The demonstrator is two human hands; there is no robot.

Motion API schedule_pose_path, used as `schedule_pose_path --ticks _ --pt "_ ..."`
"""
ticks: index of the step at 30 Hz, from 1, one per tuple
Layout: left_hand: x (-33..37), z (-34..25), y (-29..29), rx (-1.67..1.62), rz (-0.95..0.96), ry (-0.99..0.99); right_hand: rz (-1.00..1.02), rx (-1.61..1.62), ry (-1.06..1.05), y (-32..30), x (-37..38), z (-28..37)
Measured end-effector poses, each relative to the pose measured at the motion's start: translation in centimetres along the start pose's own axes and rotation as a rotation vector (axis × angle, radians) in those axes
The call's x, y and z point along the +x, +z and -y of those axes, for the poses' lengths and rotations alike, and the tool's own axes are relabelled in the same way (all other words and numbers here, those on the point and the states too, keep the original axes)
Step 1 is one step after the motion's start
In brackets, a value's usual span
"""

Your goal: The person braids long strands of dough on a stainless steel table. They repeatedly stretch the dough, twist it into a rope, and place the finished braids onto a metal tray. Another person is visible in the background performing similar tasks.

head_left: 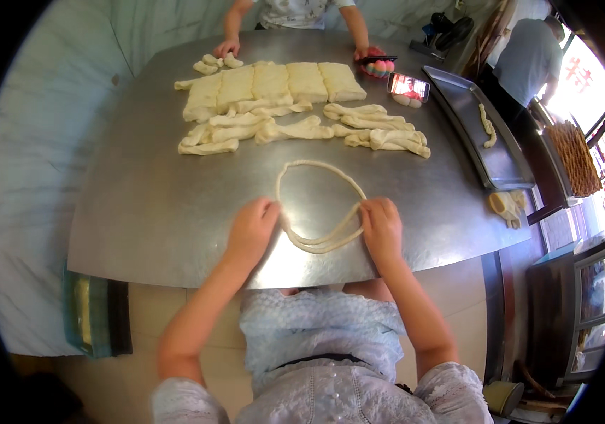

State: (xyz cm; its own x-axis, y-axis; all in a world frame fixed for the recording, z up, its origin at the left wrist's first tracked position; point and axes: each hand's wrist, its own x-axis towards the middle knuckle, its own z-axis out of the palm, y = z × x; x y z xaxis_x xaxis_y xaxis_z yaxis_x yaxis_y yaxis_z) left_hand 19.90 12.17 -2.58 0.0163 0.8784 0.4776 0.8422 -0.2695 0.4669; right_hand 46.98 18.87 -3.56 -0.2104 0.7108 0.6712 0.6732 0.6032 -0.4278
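A long, thin dough rope [311,162] lies looped on the metal table in front of me. It makes a rough ring, with two strands side by side along the near edge. At the ring's left side, my left hand [251,227] is closed on the rope, thumb and fingers pinched together. My right hand [382,227] pinches the rope on the opposite side. Beyond the ring, several loose dough strips [295,130] lie in rows. Behind them sit thick pale dough slabs [271,83], edge to edge.
Across the metal table [154,205], another person's hand [227,48] is by small dough pieces [208,65]. At right stand a phone [408,87] and a metal tray [461,116] holding one dough twist [487,126]. Brown twists [571,159] are piled beyond, near a second person [529,60].
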Motion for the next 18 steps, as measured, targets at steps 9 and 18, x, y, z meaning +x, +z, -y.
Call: schedule_pose_path --ticks 9,18 --pt "5.3 4.4 3.7 0.414 -0.119 -0.045 -0.030 -0.646 0.178 1.8 1.0 -6.4" --pt "4.1 8.1 1.0 0.032 -0.191 -0.271 -0.184 0.235 0.549 -2.7 -0.4 -8.2"
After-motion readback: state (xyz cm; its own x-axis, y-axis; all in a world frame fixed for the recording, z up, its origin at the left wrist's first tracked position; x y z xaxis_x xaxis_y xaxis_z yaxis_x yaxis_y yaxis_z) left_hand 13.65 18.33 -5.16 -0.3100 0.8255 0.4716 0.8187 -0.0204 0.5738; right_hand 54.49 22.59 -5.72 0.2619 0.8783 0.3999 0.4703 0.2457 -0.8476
